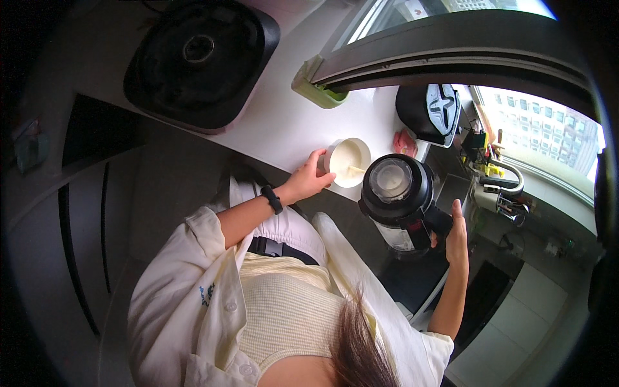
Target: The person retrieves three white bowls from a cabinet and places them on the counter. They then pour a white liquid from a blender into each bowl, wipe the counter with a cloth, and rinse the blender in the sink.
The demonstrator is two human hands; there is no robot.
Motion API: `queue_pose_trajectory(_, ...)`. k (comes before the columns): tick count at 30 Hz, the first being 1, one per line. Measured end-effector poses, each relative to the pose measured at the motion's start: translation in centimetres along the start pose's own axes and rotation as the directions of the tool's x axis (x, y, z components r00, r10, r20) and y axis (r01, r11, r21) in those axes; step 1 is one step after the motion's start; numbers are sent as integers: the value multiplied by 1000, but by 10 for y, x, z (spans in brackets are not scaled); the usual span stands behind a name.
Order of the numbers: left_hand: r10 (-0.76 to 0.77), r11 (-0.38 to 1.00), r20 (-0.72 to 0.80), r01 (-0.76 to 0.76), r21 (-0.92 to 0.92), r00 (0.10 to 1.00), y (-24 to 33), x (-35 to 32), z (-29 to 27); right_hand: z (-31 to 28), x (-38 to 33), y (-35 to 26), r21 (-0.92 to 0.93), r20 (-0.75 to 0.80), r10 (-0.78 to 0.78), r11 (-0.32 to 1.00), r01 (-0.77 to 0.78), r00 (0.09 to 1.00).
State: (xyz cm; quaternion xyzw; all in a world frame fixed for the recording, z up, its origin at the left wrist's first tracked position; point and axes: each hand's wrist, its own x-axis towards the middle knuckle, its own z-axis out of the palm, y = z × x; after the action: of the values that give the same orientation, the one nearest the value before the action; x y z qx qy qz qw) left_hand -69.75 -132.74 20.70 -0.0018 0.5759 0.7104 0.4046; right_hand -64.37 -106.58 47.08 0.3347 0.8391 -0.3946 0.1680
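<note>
Near the counter's front edge stands a white cup (329, 157) with a creamy pale liquid (346, 153) in it. My left hand (308, 180) is closed around the cup's near left side, thumb and fingers against its wall. In my right hand (456, 237) is a blender jug (396, 235), gripped by its black handle (440, 221). The jug is tilted toward the cup, its black lid (367, 200) with a clear round cap on top. A thin pale stream (356, 170) runs from the jug's edge into the cup. Part of my right fingers is hidden behind the handle.
A large black cooking appliance (242, 71) sits at the far left of the white counter (287, 132). An open window frame (451, 48) juts over the counter, beside a green container (320, 90). A black appliance (412, 113), pink item (405, 142) and faucet (514, 174) lie right.
</note>
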Motion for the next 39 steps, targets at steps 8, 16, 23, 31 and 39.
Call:
queue_pose_trajectory(8, 1, 998, 31, 1, -66, 1000, 0, 1, 0, 2, 1, -2, 31, 21, -15, 999, 14, 1000)
queue_pose_trajectory(16, 31, 991, -115, -16, 131, 993, -4, -7, -8, 6, -1, -10, -64, 5, -13, 998, 13, 1000)
queue_pose_trajectory(23, -54, 985, 50, 45, 168, 997, -1, -44, 0, 9, -1, -15, -72, -26, 42, 996, -44, 999)
queue_pose_trajectory(31, -40, 856, 460, -207, 474, 887, 18, -69, 14, 3, -2, -11, 38, -3, 84, 996, -84, 996)
queue_pose_trajectory(39, -24, 852, 466, -226, 472, 885, 7, -75, 13, 2, 0, -6, 64, -62, 86, 995, -82, 994)
